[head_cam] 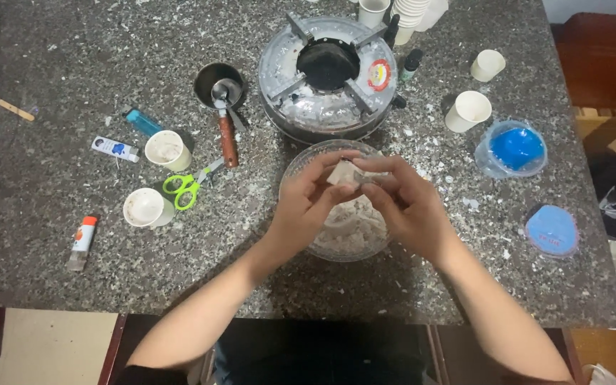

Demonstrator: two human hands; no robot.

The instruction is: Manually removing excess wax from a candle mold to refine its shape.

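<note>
My left hand and my right hand meet over a clear bowl that holds a pale, crumbly mass. Between the fingertips of both hands sits a small pale lump, pinched from both sides just above the bowl. The bowl rests on a speckled dark stone table, right in front of me. My forearms reach in from the bottom edge of the view.
Behind the bowl stands a round gas burner. To the left lie a small metal ladle, green scissors, paper cups, a blue lighter and tubes. At right are more cups, a blue-filled tub and its lid.
</note>
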